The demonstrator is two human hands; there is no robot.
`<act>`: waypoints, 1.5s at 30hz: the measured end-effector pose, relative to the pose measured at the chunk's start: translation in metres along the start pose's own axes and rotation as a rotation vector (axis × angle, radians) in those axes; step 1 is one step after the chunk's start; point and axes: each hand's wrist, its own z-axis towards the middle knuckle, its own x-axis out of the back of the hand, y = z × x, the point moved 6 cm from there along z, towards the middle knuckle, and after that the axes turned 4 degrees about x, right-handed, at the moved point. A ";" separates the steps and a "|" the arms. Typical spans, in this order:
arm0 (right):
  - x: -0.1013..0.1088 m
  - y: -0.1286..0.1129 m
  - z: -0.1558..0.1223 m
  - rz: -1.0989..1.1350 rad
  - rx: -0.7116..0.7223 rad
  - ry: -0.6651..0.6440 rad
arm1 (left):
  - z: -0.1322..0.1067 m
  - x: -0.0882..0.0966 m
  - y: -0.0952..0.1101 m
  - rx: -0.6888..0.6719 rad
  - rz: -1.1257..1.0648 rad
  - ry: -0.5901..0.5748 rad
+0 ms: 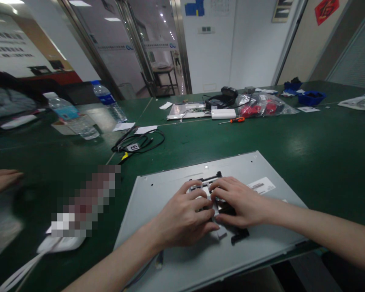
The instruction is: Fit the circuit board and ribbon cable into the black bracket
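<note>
A flat grey metal panel [158, 194], which looks like the back of a screen, lies on the table in front of me. Over its middle, a black and light-grey bracket [239, 236] is largely covered by my fingers. My left hand [182, 215] grips the bracket from the left, fingers curled and thumb near a light-grey piece. From the right, my right hand [240, 202] closes on the same part, its fingertips almost meeting the left ones. A white label [263, 185] is stuck on the panel beside my right wrist. The exact finger contacts are hidden.
Left of the panel lie a coiled black cable [146, 140] and a white power strip [62, 243], partly pixelated. Two water bottles [74, 117] stand farther back. An orange screwdriver [235, 120] and a plastic bag [264, 105] lie beyond. Another person's hand [3, 180] rests at left.
</note>
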 end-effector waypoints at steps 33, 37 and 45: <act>0.002 -0.002 0.000 0.024 0.029 -0.005 | 0.002 0.001 -0.002 0.020 -0.040 0.008; 0.005 -0.004 0.001 0.049 0.023 0.017 | 0.001 0.001 -0.003 0.019 -0.036 0.013; 0.005 -0.004 0.000 0.001 0.031 0.021 | 0.001 0.001 -0.004 0.014 -0.045 0.010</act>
